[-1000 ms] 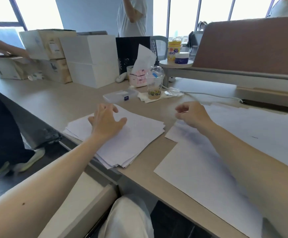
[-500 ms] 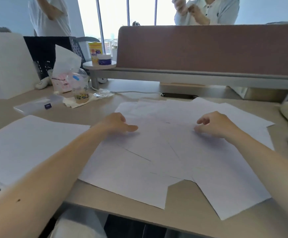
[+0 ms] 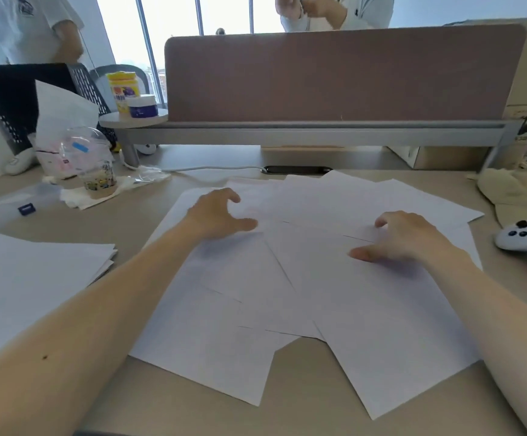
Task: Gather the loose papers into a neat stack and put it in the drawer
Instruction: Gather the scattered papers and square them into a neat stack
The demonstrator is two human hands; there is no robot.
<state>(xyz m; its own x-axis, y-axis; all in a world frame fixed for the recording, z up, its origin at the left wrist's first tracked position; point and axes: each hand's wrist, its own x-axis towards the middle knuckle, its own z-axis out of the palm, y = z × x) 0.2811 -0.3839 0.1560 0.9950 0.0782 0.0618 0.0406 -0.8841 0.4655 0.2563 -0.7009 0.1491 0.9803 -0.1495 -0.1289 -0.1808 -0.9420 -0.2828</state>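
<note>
Hands over loose papers (image 3: 366,309) spread across desk (image 3: 303,413): left hand (image 3: 216,214) open, fingers curled, thumb out, at the upper left of the spread; right hand (image 3: 403,236) open, fingers bent, thumb tip on a sheet at the right. Sheets fanned, overlapping, unsquared. Stack (image 3: 29,278) apart, at the left edge. Beyond it, cup (image 3: 98,180) on a napkin. Controller (image 3: 526,240) right of the sheets. Divider (image 3: 344,77) at the back.
</note>
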